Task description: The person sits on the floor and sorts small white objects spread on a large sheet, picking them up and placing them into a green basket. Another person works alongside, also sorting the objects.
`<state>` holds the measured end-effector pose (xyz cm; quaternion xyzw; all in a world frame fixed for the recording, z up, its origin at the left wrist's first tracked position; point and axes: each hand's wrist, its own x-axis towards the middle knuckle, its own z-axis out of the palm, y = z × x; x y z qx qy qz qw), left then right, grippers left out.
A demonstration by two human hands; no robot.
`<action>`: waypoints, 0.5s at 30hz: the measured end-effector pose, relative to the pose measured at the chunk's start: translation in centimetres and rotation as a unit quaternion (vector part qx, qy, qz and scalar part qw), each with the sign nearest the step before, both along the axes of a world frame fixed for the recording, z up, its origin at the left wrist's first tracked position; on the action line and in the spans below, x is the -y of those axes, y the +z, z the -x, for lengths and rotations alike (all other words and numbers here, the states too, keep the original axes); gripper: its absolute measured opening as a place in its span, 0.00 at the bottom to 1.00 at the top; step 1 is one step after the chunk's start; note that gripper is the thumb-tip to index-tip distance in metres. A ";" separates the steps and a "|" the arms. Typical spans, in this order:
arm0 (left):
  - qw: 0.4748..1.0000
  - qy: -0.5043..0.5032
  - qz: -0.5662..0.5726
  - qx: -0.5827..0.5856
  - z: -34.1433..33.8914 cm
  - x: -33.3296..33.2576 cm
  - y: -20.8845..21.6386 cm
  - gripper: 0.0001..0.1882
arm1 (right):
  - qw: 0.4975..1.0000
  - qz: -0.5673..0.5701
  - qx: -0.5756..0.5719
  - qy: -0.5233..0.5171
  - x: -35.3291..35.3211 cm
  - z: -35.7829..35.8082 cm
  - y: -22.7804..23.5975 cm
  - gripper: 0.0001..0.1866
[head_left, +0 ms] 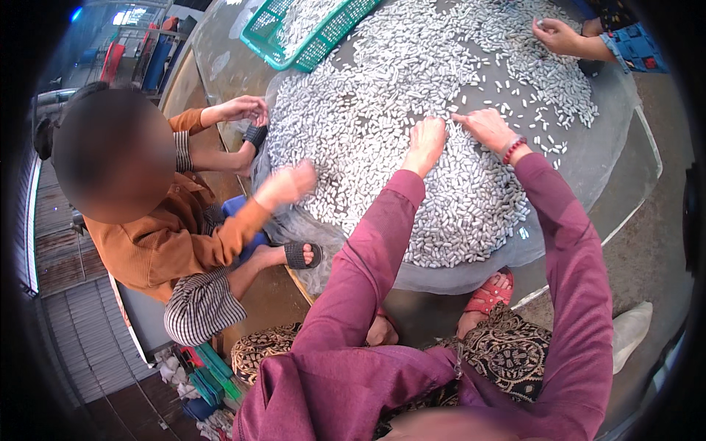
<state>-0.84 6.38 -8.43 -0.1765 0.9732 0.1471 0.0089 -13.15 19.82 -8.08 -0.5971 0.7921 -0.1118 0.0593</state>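
A wide heap of small whitish-grey cylinders point(456, 220), shaped like capsules or short plugs, spreads over a clear plastic sheet point(441, 280). My left hand point(426, 145) is over the middle of the heap, its fingers curled together and pointing away from me. Close by on its right, my right hand point(484, 131), with a red bracelet at the wrist, reaches in with thumb and fingers pinched. The fingertips of both hands meet the cylinders. Whatever either hand grips is too small or hidden to make out.
A green perforated basket point(317, 51) holding more cylinders stands at the far left. On the left, a person in orange point(169, 246) sits with both hands by the heap, one blurred. Another person's hand point(557, 37) reaches in at the far right.
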 end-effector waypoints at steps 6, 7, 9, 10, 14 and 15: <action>0.955 0.076 -0.286 -0.024 -0.9 1.9 -1.0 0.11 | 0.996 0.054 0.051 -0.046 -5.4 -1.1 -2.3 0.08; 0.865 0.151 -0.479 0.004 -1.0 1.5 0.7 0.11 | 0.995 0.028 0.062 -0.068 -5.8 -1.9 -1.2 0.06; 0.571 0.134 -0.802 -0.113 -2.5 1.7 1.0 0.08 | 0.991 -0.039 0.063 -0.115 -6.4 -2.4 -1.0 0.07; 0.435 0.106 -0.875 -0.187 -2.9 1.5 1.6 0.08 | 0.986 -0.035 0.082 -0.138 -6.7 -2.2 -1.4 0.07; 0.350 0.091 -0.917 -0.168 -1.6 0.2 4.3 0.11 | 0.885 0.135 0.409 -0.178 -8.0 -0.2 -4.1 0.09; 0.399 0.115 -0.896 -0.159 -1.3 0.3 5.4 0.11 | 0.742 0.120 0.633 -0.184 -7.8 0.3 -1.6 0.09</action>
